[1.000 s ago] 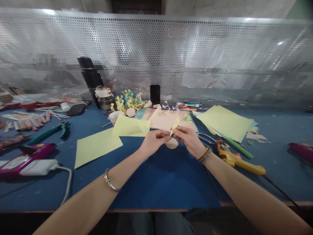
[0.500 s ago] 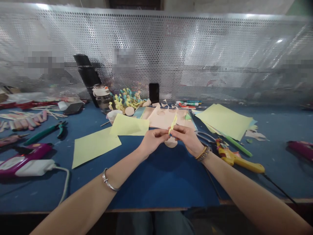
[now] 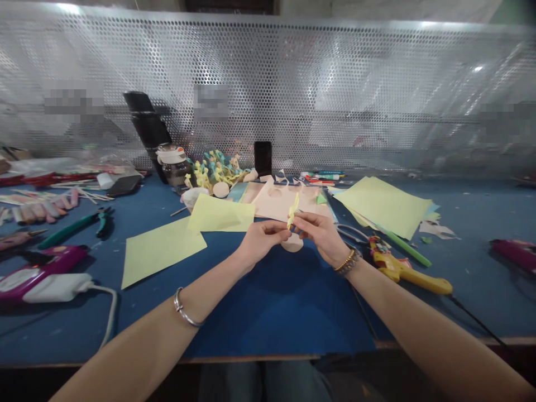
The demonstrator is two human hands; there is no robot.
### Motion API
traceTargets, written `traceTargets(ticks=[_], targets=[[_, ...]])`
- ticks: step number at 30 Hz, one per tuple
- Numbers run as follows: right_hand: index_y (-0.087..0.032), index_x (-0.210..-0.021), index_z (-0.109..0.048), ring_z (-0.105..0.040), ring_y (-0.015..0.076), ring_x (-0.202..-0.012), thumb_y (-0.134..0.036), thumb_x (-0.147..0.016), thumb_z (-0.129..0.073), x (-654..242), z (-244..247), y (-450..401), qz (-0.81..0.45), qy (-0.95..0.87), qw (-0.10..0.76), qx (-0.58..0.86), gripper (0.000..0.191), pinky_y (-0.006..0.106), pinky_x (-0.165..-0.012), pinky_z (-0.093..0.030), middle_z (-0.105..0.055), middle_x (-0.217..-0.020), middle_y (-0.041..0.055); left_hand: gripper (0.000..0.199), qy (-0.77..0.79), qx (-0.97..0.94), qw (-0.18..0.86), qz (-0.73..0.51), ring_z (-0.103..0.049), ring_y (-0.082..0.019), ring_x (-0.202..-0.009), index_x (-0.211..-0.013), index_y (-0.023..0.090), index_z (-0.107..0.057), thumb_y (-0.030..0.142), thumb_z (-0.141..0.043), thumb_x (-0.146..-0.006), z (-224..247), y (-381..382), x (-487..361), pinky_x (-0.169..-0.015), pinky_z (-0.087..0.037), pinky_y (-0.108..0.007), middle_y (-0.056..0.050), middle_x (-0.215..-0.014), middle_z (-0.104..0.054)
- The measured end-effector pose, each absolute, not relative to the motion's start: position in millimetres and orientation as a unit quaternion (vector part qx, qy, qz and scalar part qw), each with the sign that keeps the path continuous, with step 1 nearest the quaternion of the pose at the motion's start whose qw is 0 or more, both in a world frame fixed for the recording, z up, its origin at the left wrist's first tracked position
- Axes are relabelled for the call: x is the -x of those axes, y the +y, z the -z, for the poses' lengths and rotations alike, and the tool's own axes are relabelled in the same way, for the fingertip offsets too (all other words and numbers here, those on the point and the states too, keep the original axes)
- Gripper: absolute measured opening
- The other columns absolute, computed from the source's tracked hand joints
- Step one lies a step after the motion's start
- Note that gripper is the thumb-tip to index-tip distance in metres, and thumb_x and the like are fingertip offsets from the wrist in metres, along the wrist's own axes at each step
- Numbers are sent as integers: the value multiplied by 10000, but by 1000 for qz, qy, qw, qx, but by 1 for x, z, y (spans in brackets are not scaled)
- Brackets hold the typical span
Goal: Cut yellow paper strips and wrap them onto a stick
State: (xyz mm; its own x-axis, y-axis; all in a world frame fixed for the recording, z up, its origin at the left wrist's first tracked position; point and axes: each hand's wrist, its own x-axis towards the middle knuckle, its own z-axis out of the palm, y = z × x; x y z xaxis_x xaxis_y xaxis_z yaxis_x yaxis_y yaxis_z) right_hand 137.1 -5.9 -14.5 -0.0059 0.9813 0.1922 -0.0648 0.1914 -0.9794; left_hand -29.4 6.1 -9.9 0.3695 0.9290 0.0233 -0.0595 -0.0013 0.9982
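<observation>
Between my fingertips stands a small twisted strip of yellow paper (image 3: 292, 213), held upright over the table. My left hand (image 3: 260, 241) pinches its lower end from the left. From the right, the thumb and fingers of my right hand (image 3: 320, 233) close on the same strip, slightly higher. Just below the fingers lies a pale paper disc (image 3: 292, 243), partly covered by them. Behind the hands is a pale pink sheet (image 3: 268, 204) with round cut-outs. Yellow paper sheets (image 3: 165, 251) lie to the left of my left hand.
At right sit a yellow glue gun (image 3: 419, 276), scissors (image 3: 352, 231), a green craft knife (image 3: 406, 249) and stacked yellow paper (image 3: 385, 206). Left are green pliers (image 3: 71, 230) and a purple device (image 3: 50, 272). A jar (image 3: 173, 167), paper flowers (image 3: 218, 167) and a phone (image 3: 263, 158) stand behind.
The yellow strip has turned slightly and looks more twisted at its top. My right fingers have shifted a little on it; my left hand stays nearly in place.
</observation>
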Motion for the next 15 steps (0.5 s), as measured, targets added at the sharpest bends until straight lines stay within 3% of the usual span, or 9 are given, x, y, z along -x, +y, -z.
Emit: traceTargets(ticks=[11, 15], targets=[[-177, -907, -716, -568, 139, -688, -422, -703, -720, -138, 9, -8, -446, -530, 586, 420, 319, 248, -560, -439, -655, -763, 38, 167, 390, -646, 516, -405, -636, -164, -719, -812, 149, -720, 264, -720, -691, 10, 5, 28, -754, -482, -312, -43, -799, -725], [-180, -759, -709, -535, 123, -654, -411, -702, -727, -139, 10, -7, -425, -534, 598, 420, 238, 246, -562, -430, -634, -722, 20, 164, 381, -675, 496, -391, -649, -174, -753, -840, 151, -720, 261, -695, -720, 13, 6, 29, -763, -487, -315, -55, -847, -730]])
